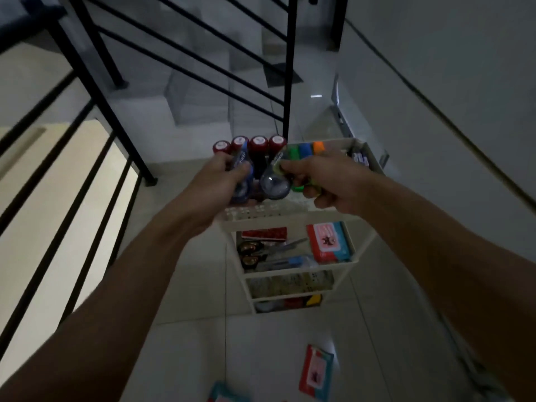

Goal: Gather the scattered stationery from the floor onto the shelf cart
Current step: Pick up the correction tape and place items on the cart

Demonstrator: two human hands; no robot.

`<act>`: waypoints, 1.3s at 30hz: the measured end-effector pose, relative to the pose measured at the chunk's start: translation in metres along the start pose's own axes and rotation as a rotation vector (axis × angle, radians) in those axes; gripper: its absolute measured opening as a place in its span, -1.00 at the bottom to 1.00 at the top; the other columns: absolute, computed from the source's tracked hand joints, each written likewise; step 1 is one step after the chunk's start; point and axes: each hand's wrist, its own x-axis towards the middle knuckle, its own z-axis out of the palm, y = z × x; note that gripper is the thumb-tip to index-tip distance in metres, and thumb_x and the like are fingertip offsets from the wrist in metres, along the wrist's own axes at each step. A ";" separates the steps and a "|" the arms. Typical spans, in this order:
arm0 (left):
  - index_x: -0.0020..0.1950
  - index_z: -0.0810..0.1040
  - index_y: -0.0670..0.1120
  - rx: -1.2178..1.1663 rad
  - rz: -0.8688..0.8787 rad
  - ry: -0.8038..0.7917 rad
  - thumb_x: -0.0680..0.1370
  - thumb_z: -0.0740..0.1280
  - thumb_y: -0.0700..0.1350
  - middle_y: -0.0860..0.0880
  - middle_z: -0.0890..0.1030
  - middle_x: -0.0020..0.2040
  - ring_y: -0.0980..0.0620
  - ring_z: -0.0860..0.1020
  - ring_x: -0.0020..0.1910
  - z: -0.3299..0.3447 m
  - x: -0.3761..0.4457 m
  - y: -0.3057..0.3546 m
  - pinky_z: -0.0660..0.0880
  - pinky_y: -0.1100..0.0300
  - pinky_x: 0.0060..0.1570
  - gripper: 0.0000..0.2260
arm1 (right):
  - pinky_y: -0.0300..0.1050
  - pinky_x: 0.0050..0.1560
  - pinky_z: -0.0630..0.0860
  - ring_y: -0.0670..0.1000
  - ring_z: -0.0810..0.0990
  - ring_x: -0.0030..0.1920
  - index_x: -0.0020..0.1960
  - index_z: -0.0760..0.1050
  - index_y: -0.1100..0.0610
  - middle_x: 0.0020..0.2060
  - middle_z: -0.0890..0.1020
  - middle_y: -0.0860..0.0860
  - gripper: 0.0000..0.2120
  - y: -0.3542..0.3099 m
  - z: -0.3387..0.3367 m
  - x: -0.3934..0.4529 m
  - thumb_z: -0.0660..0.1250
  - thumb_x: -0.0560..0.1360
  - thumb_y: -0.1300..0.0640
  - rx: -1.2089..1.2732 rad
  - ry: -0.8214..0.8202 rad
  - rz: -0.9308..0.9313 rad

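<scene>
Both my hands reach over the top tier of the white shelf cart. My left hand grips a blue correction-tape dispenser. My right hand pinches a second, grey-green correction-tape dispenser by its upper end. Behind them on the top tier stand several red-capped bottles and green, blue and orange markers. The cart's second tier holds scissors and a red-and-blue card pack. On the floor lie another red-and-blue pack and a blue-edged pack at the bottom edge.
A black stair railing runs along the left, and its post stands right behind the cart. Steps descend beyond it. A grey wall closes the right side. The floor is pale tile.
</scene>
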 end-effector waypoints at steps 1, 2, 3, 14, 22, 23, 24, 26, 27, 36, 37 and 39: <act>0.10 0.49 -0.09 0.231 0.094 0.030 0.64 0.27 -0.08 -0.13 0.62 0.01 -0.03 0.64 -0.09 -0.006 0.006 -0.004 0.63 0.04 -0.16 -0.90 | -0.23 -0.54 0.19 -0.09 0.33 -0.47 -0.04 0.55 0.14 -0.30 0.53 0.02 -0.81 0.002 0.002 0.002 0.40 0.52 0.01 -0.034 0.012 0.030; 0.07 0.51 -0.05 0.458 0.207 0.037 0.62 0.30 -0.05 -0.07 0.61 -0.04 0.01 0.61 -0.11 -0.012 0.011 -0.006 0.58 0.07 -0.16 -0.90 | -0.23 -0.54 0.20 -0.09 0.33 -0.47 -0.02 0.56 0.16 -0.28 0.57 0.03 -0.81 0.005 0.005 0.004 0.38 0.54 0.03 -0.088 0.019 0.055; 0.07 0.53 -0.02 0.641 0.301 0.030 0.60 0.33 -0.03 0.00 0.60 -0.08 0.05 0.58 -0.13 -0.015 0.015 -0.009 0.52 0.13 -0.18 -0.90 | -0.23 -0.54 0.21 -0.09 0.33 -0.47 -0.01 0.56 0.19 -0.26 0.60 0.05 -0.80 0.008 0.008 0.007 0.37 0.55 0.04 -0.140 0.022 0.075; 0.21 0.53 -0.03 1.249 0.572 0.206 0.52 0.39 0.08 -0.09 0.46 0.13 -0.08 0.40 0.12 -0.019 0.040 -0.038 0.34 0.08 0.02 -0.68 | -0.37 -0.65 0.24 -0.14 0.38 -0.68 -0.16 0.49 0.19 -0.45 0.49 0.01 -0.79 0.005 0.033 0.033 0.31 0.59 0.08 -0.488 -0.004 0.118; -0.12 0.52 0.01 1.227 0.706 0.369 0.49 0.43 0.08 0.03 0.55 -0.21 0.00 0.50 -0.20 -0.020 0.034 -0.043 0.46 0.00 -0.08 -0.81 | -0.19 -0.38 0.42 -0.02 0.54 -0.32 -0.06 0.54 0.17 -0.27 0.59 0.05 -0.66 0.008 0.037 0.036 0.40 0.50 -0.13 -0.742 -0.008 -0.033; -0.11 0.54 0.01 1.248 0.703 0.378 0.51 0.42 0.07 0.03 0.56 -0.22 0.00 0.50 -0.22 -0.021 0.035 -0.045 0.47 0.00 -0.07 -0.83 | -0.19 -0.37 0.46 -0.01 0.56 -0.30 -0.04 0.54 0.17 -0.24 0.61 0.08 -0.67 0.008 0.032 0.035 0.38 0.52 -0.11 -0.611 -0.023 0.015; -0.11 0.55 0.01 1.284 0.690 0.387 0.52 0.41 0.07 0.03 0.56 -0.22 -0.01 0.50 -0.23 -0.021 0.036 -0.047 0.46 0.01 -0.06 -0.84 | -0.18 -0.36 0.52 0.01 0.60 -0.26 0.03 0.54 0.19 -0.16 0.63 0.11 -0.70 0.007 0.026 0.034 0.36 0.55 -0.06 -0.411 -0.046 0.077; -0.11 0.56 0.00 1.347 0.647 0.403 0.53 0.39 0.08 0.03 0.56 -0.22 -0.01 0.50 -0.23 -0.022 0.036 -0.049 0.42 0.02 -0.06 -0.84 | -0.11 -0.27 0.62 0.04 0.66 -0.11 0.19 0.50 0.23 0.02 0.64 0.18 -0.75 0.005 0.011 0.030 0.35 0.57 0.12 0.046 -0.111 0.200; -0.11 0.56 0.00 1.351 0.636 0.413 0.53 0.39 0.07 0.03 0.56 -0.21 -0.01 0.50 -0.23 -0.022 0.035 -0.050 0.41 0.03 -0.08 -0.85 | -0.04 -0.18 0.66 0.07 0.68 -0.03 0.23 0.48 0.24 0.08 0.65 0.19 -0.75 0.005 0.003 0.029 0.33 0.57 0.21 0.208 -0.136 0.227; 0.15 0.57 0.05 0.568 0.511 -0.006 0.44 0.44 0.19 0.15 0.60 -0.05 0.21 0.58 -0.18 0.035 0.011 -0.024 0.59 0.16 -0.19 -0.64 | -0.03 -0.06 0.66 0.08 0.71 0.00 0.19 0.54 0.29 0.04 0.69 0.20 -0.77 0.005 -0.023 0.015 0.29 0.58 0.21 0.171 -0.261 0.185; 0.15 0.57 0.05 0.566 0.531 -0.033 0.42 0.45 0.19 0.14 0.60 -0.04 0.21 0.59 -0.17 0.040 0.011 -0.023 0.61 0.12 -0.16 -0.62 | -0.05 -0.10 0.66 0.07 0.71 -0.03 0.18 0.54 0.29 0.03 0.69 0.20 -0.75 0.004 -0.026 0.014 0.31 0.58 0.17 0.169 -0.255 0.184; 0.09 0.59 0.03 0.604 0.582 -0.045 0.46 0.45 0.12 0.12 0.62 -0.08 0.19 0.59 -0.17 0.048 0.014 -0.023 0.61 0.05 -0.14 -0.72 | -0.10 -0.20 0.65 0.04 0.71 -0.09 0.15 0.56 0.27 -0.01 0.71 0.18 -0.68 0.002 -0.031 0.011 0.33 0.56 0.03 0.117 -0.237 0.183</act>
